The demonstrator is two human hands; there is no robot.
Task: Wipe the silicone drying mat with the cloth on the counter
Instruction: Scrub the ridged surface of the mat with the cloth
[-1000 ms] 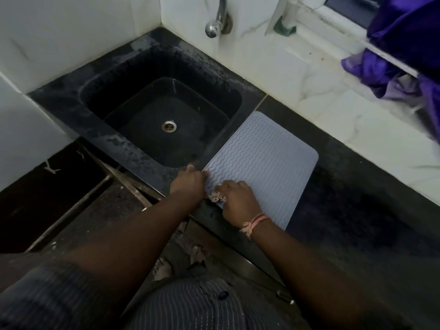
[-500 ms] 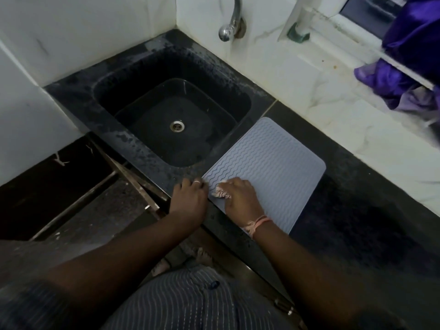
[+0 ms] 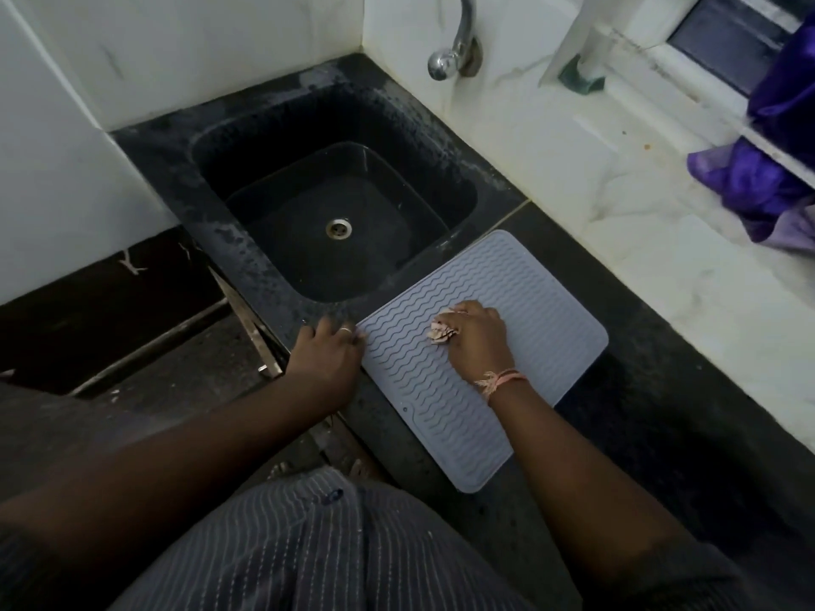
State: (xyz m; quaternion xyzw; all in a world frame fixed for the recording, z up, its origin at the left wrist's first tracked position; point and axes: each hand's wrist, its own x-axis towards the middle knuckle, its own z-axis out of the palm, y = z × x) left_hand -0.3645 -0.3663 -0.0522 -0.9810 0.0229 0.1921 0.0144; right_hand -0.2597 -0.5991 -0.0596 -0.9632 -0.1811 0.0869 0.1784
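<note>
Head view. The silicone drying mat, grey with a wavy ribbed surface, lies flat on the dark counter, its left edge just beside the rim of the black sink. The right hand rests on the mat near its middle, fingers curled around a crumpled pale cloth; the cloth protrudes at the hand's left side and touches the mat surface. The left hand rests on the counter at the mat's left edge, fingers relaxed and loosely spread, fingertips touching the mat's near-left corner. A tap projects from the wall above the sink. Purple fabric lies on the white ledge, well apart from the mat.
</note>
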